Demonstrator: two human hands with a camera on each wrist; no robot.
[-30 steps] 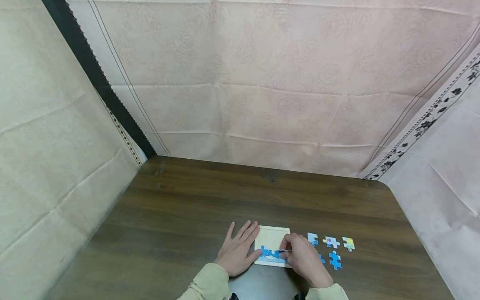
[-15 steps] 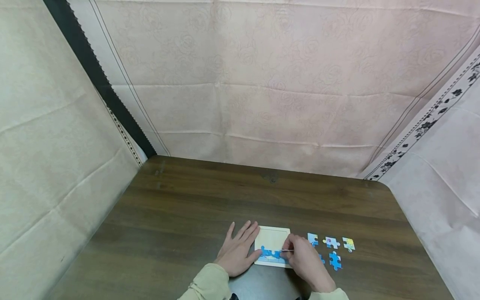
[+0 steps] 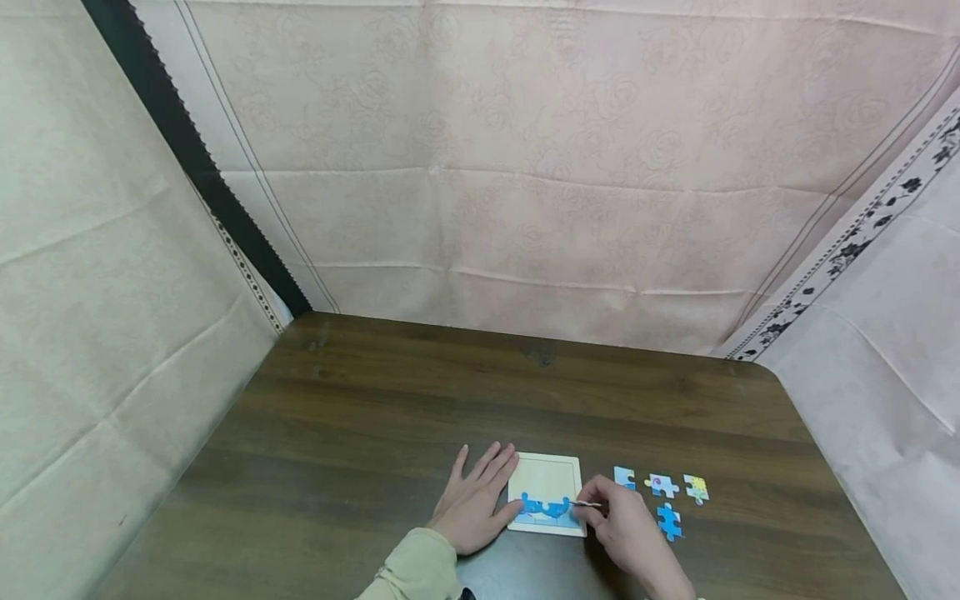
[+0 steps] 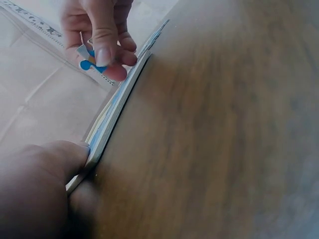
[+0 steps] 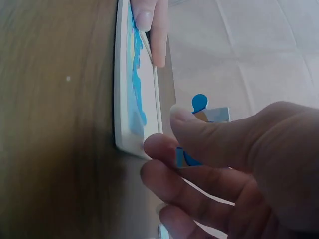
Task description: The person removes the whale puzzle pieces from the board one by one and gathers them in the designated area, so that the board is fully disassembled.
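A pale wooden puzzle tray (image 3: 551,471) lies flat on the table, with joined blue pieces (image 3: 546,518) along its near side. My left hand (image 3: 477,505) rests on the tray's left edge, its fingers straight and spread. In the left wrist view, the left thumb (image 4: 67,155) lies against the tray's rim. My right hand (image 3: 628,521) is by the tray's right edge, pinching a jigsaw piece between thumb and fingers. That jigsaw piece (image 5: 200,103), blue with brown and pale patches, is tilted and raised above the tray; the fingers hide part of it.
Several loose jigsaw pieces lie right of the tray: a pale blue one (image 3: 623,477), one with a pinkish spot (image 3: 662,485), a yellow one (image 3: 697,487) and a blue one (image 3: 670,522). The brown wooden table (image 3: 420,383) meets pale cloth walls (image 3: 570,217) behind.
My right hand has drawn back to the right, carrying the jigsaw piece to the tray's right edge and uncovering more blue pieces in the tray. The left hand stays in place.
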